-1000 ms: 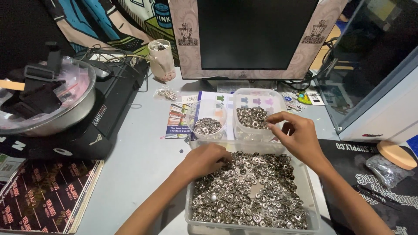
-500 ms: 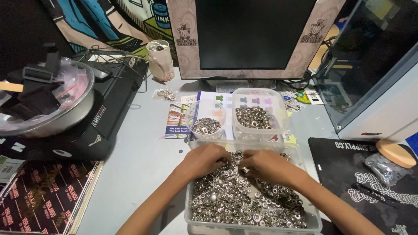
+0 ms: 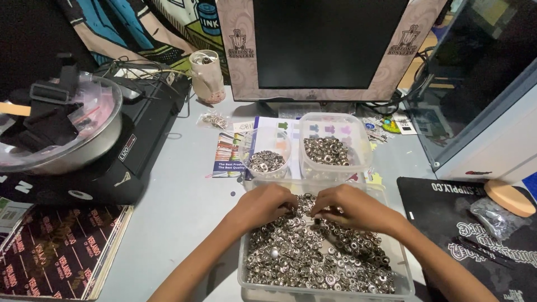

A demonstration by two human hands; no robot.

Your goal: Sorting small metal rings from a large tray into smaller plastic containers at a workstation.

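Note:
A clear plastic tub in front of me is heaped with small silver metal rings and snap parts. My left hand and my right hand both rest in the far end of the heap, fingers curled down into the pieces and nearly touching each other. Whether either hand pinches a piece is hidden by the fingers. Just beyond the tub stand a small round clear cup and a squarer clear container, each part-filled with the same silver pieces.
A dark monitor stands at the back. At left a black machine carries a steel bowl with black parts. A black mat with a small bag lies at right. Leaflets lie under the cups.
My right hand has come back from the squarer container down into the tub and now sits beside my left hand in the heap. My left hand has barely moved.

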